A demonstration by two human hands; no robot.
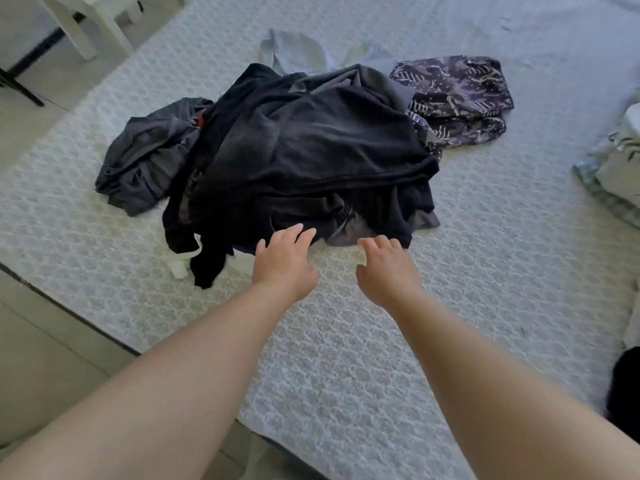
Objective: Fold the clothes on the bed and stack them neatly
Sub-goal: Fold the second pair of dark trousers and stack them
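Clothes [304, 150] are lying tangled on the bed [450, 306], so the left hand [284, 263] and right hand [386, 271], reaching loosely spread and empty, are risking dragging several garments together.

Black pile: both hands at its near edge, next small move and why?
Probably close both hands on the near hem of the top black garment and lift it clear. The left hand and right hand are open and empty at the pile's edge; nothing there is folded.
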